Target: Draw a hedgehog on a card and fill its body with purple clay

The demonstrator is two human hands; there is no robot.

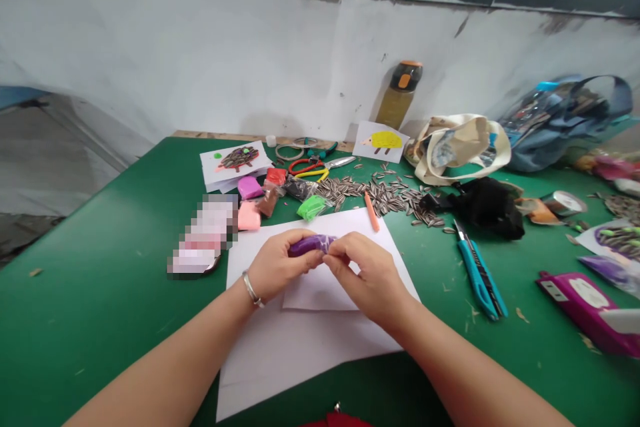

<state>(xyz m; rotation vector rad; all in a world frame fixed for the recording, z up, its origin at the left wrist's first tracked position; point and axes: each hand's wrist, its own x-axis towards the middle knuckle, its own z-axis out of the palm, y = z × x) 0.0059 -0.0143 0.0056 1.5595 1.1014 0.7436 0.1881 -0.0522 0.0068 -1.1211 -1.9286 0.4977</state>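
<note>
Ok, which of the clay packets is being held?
The dark purple packet, held between the left hand and right hand. The others, such as the pink packet and green packet, lie beyond, untouched.

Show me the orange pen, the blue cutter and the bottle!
Orange pen [371,211]: head view, middle of its body.
Blue cutter [481,279]: head view, middle of its handle.
Bottle [393,107]: head view, clear part below the cap.
</note>
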